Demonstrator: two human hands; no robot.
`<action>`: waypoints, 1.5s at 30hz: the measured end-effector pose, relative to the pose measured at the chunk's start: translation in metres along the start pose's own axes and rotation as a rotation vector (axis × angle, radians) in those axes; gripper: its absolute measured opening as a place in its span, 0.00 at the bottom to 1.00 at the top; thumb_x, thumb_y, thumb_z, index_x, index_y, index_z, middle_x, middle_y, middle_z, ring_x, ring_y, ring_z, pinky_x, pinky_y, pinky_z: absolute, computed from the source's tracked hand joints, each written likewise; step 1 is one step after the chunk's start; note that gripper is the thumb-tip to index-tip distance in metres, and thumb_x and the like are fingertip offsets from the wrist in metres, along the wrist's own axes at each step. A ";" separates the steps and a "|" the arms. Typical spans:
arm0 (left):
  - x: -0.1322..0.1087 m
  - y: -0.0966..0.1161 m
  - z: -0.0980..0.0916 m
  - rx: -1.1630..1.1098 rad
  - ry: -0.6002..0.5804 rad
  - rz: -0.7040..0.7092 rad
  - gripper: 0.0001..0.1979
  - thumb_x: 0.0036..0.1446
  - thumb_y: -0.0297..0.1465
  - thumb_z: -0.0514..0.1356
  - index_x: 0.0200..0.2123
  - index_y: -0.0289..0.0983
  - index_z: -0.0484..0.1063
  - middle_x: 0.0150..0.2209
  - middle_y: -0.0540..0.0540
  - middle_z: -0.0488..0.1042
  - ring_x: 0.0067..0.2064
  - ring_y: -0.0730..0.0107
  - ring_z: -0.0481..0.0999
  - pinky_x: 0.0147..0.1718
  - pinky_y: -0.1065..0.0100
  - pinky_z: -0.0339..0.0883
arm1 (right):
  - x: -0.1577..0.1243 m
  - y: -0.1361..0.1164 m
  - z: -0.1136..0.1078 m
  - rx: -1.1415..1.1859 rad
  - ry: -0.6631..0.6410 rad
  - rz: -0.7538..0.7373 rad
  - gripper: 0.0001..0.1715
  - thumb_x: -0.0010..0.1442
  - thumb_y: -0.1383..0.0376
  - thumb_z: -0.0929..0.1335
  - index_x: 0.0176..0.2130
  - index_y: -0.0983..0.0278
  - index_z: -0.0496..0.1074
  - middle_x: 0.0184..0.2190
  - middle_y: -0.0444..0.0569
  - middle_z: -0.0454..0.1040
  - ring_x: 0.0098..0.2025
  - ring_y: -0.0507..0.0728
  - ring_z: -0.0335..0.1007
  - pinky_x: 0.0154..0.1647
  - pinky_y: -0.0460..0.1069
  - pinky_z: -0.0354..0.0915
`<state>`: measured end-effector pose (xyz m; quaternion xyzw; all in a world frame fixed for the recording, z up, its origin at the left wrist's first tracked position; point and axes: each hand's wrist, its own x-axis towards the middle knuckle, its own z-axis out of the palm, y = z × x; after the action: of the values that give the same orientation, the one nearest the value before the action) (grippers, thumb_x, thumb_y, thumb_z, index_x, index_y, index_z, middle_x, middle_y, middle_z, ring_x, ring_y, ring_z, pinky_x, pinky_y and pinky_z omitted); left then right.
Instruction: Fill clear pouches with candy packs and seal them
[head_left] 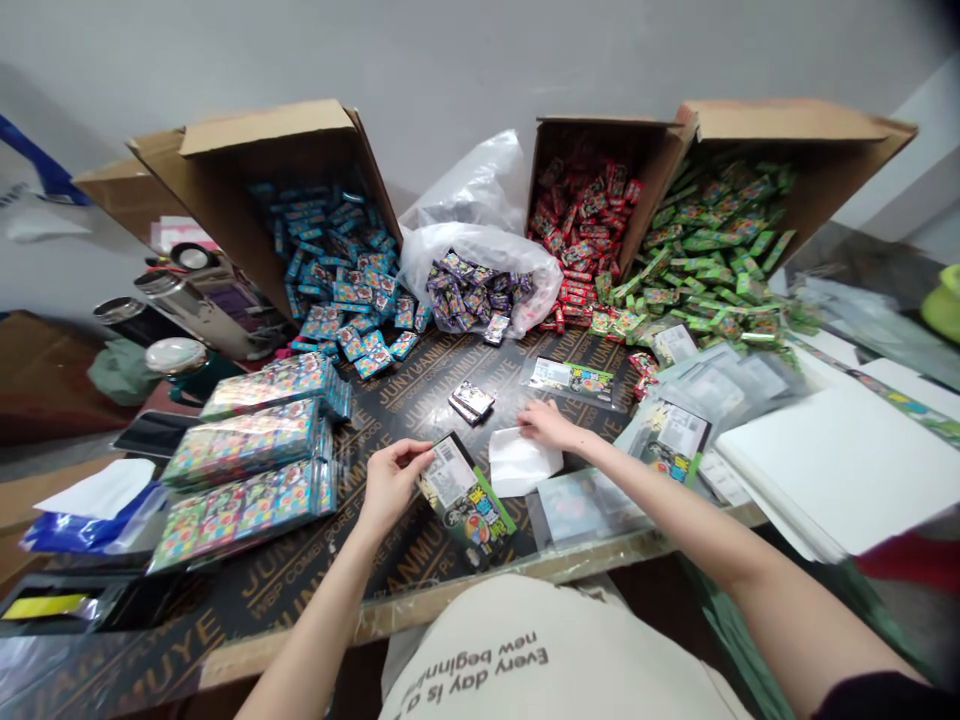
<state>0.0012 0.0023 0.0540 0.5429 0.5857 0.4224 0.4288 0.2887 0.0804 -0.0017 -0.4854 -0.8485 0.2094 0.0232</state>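
My left hand (396, 482) pinches the upper left edge of a black and green printed card (466, 500) with a barcode label, tilted over the table's front. My right hand (551, 424) is closed at the upper right corner of a small white paper (523, 463), beside that card. Just beyond, a short stack of small wrapped sweets (472, 400) lies on the dark printed board (405, 415). Another printed card (570, 378) in clear film lies past my right hand. Under my right forearm are clear plastic sleeves (581, 508).
Tipped cartons hold blue sweets (330, 240), red sweets (589, 215) and green sweets (720, 230). Between them a plastic bag (427, 250) holds purple sweets (476, 290). Filled packs (244, 440) are stacked left, near flasks (180, 300). White sheets (840, 460) lie right.
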 end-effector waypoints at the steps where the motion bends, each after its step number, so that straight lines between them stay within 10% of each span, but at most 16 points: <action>1: 0.000 0.000 0.001 0.003 -0.006 0.004 0.10 0.42 0.34 0.64 0.29 0.34 0.76 0.28 0.46 0.77 0.29 0.68 0.74 0.30 0.70 0.66 | 0.001 0.001 -0.002 0.000 -0.014 -0.020 0.07 0.54 0.65 0.63 0.33 0.65 0.69 0.37 0.53 0.69 0.43 0.59 0.60 0.40 0.51 0.48; 12: 0.001 0.000 0.002 0.024 -0.007 0.003 0.11 0.42 0.35 0.63 0.30 0.34 0.76 0.28 0.46 0.77 0.29 0.67 0.74 0.30 0.69 0.66 | 0.013 0.008 -0.007 0.029 -0.044 -0.077 0.13 0.51 0.68 0.65 0.39 0.65 0.67 0.36 0.51 0.71 0.43 0.60 0.61 0.43 0.52 0.49; 19: -0.003 -0.005 -0.002 0.042 0.013 0.023 0.11 0.44 0.35 0.63 0.31 0.35 0.76 0.28 0.47 0.76 0.29 0.68 0.73 0.30 0.70 0.65 | -0.001 -0.002 -0.015 0.043 -0.134 -0.183 0.39 0.41 0.59 0.73 0.52 0.60 0.62 0.41 0.52 0.67 0.45 0.63 0.60 0.46 0.56 0.51; 28: 0.021 -0.051 -0.033 0.413 0.057 -0.069 0.09 0.45 0.34 0.61 0.29 0.35 0.74 0.28 0.43 0.76 0.31 0.61 0.73 0.33 0.63 0.66 | -0.064 0.018 -0.008 0.172 0.138 0.190 0.11 0.60 0.64 0.57 0.37 0.63 0.66 0.27 0.47 0.71 0.30 0.54 0.67 0.33 0.46 0.57; 33: 0.014 -0.014 0.027 0.734 0.126 0.429 0.12 0.54 0.31 0.54 0.39 0.36 0.73 0.44 0.38 0.72 0.48 0.56 0.68 0.48 0.56 0.59 | -0.094 0.017 0.009 0.209 0.122 0.262 0.12 0.61 0.59 0.57 0.34 0.61 0.64 0.26 0.45 0.71 0.29 0.54 0.68 0.31 0.46 0.56; 38: 0.020 0.046 0.110 0.807 -0.360 0.963 0.20 0.58 0.34 0.52 0.54 0.44 0.60 0.61 0.45 0.52 0.63 0.57 0.45 0.57 0.44 0.30 | -0.093 0.007 0.011 0.223 0.137 0.259 0.14 0.59 0.55 0.60 0.33 0.62 0.65 0.25 0.45 0.71 0.28 0.54 0.67 0.31 0.46 0.56; 41: 0.040 0.042 0.139 0.800 -0.568 0.928 0.20 0.56 0.39 0.53 0.52 0.44 0.63 0.62 0.44 0.50 0.63 0.53 0.44 0.57 0.42 0.29 | -0.089 0.003 0.011 0.266 0.152 0.280 0.18 0.54 0.51 0.64 0.34 0.63 0.67 0.21 0.43 0.70 0.24 0.53 0.64 0.29 0.46 0.56; 45: 0.063 0.009 0.159 0.573 -0.605 0.483 0.18 0.44 0.37 0.64 0.40 0.39 0.71 0.60 0.40 0.55 0.57 0.49 0.59 0.54 0.49 0.50 | -0.086 0.005 0.016 0.408 0.287 0.261 0.14 0.49 0.56 0.68 0.33 0.63 0.68 0.24 0.44 0.70 0.26 0.52 0.64 0.30 0.46 0.57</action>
<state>0.1533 0.0705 0.0162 0.8582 0.3848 0.1545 0.3026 0.3347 0.0060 -0.0039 -0.6005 -0.7072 0.3061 0.2134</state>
